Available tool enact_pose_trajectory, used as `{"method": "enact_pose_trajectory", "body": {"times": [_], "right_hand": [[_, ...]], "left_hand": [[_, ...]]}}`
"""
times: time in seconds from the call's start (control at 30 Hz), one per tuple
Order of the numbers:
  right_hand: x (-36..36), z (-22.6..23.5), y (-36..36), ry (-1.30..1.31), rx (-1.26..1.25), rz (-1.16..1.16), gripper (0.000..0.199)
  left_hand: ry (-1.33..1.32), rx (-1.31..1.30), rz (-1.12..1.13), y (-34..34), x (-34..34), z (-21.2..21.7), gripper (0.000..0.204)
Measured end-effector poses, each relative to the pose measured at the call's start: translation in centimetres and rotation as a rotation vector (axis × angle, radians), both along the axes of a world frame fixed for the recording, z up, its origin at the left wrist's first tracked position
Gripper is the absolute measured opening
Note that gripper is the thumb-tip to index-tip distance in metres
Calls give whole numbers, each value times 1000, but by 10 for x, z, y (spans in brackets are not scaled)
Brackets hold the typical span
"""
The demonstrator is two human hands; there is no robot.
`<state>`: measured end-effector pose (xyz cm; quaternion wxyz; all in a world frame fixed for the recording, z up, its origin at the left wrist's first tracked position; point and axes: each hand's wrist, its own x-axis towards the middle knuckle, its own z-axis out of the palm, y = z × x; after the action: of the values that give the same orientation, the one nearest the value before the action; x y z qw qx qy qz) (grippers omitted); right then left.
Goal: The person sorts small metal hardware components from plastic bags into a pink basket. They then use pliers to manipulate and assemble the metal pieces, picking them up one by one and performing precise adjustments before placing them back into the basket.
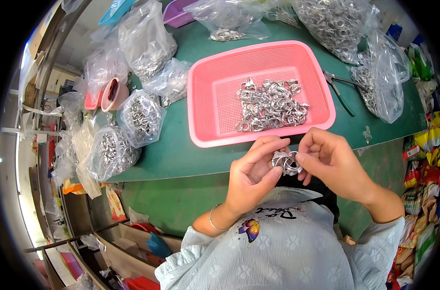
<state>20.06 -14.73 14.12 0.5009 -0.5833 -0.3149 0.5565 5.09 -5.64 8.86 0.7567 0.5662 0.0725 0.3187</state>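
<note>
Several shiny silver metal rings are held together between my hands, just in front of the table's near edge. My left hand is curled around them from the left, thumb and fingers against them. From the right, my right hand pinches at a ring with thumb and forefinger, its other fingers bent in. Just beyond my hands stands a pink perforated plastic basket with a pile of similar silver rings on its floor, mostly toward the right. The exact shape of the held pieces is partly hidden by my fingers.
Pliers with green handles lie right of the basket on the green table. Clear bags of metal pieces stand at left, far right and right. A small pink cup is at left.
</note>
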Motion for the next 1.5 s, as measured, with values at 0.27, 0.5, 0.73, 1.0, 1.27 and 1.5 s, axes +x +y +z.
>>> {"method": "enact_pose_trajectory", "body": {"times": [0.27, 0.5, 0.73, 1.0, 1.27, 1.5], "right_hand": [[-3, -2, -9, -206, 72, 84, 11], [-16, 2, -14, -490, 247, 3, 22], [-9, -11, -14, -682, 427, 26, 36], [-5, -6, -14, -427, 225, 113, 24], [-7, -4, -13, -676, 266, 183, 25], [0, -14, -12, -375, 309, 155, 22]], "left_hand": [[-34, 86, -79, 3, -7, -8, 34], [-48, 5, -33, 1, -3, -8, 33], [-20, 143, -12, 1, -7, -3, 35], [11, -14, 3, -7, -3, -4, 29], [70, 36, 80, -15, 2, -1, 28], [106, -343, -73, -7, -1, 1, 25]]}}
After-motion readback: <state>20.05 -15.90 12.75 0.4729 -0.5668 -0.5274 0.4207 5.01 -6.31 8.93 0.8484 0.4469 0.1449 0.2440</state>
